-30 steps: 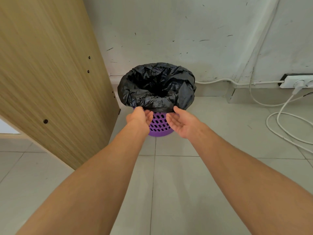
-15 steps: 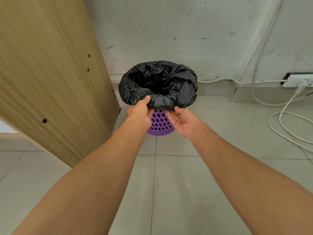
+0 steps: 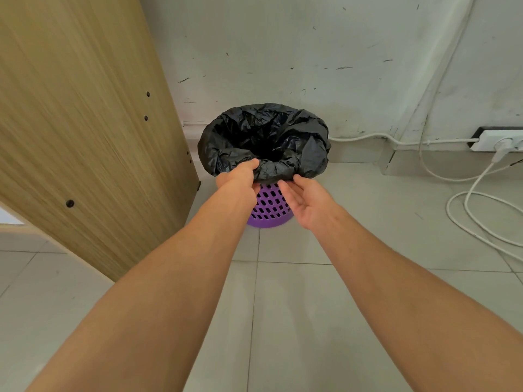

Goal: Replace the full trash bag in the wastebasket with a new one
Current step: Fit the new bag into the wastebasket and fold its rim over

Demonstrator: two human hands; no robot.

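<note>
Against the far wall [image 3: 283,52], on the pale tiled floor [image 3: 297,306], stands a small purple wastebasket [image 3: 268,206] with a slotted side. A black trash bag [image 3: 285,142] lines it, its crumpled top folded out and down over the rim so that only the lower part of the basket shows beneath. The bag's mouth is open and dark inside; what it contains cannot be made out.

Both bare forearms reach in from the near edge toward the near side of the basket. The left hand [image 3: 240,178] grips the folded-over edge of the bag at its near left part, thumb lying on top of the plastic and the fingers tucked under the fold, out of sight. The right hand [image 3: 305,200] is spread wide, palm turned up and to the left, fingers straight; its fingertips [image 3: 285,185] reach the bag's lower hem just above the purple slots and appear to touch it, though it holds nothing.

Left of the basket and just beside it rises a tall wood-grain panel [image 3: 85,137] with several small dark holes. Along the wall's foot at the far right sits a white power strip [image 3: 495,140] with a plug in it, and white cables [image 3: 467,216] loop across the floor, well apart from the basket.
</note>
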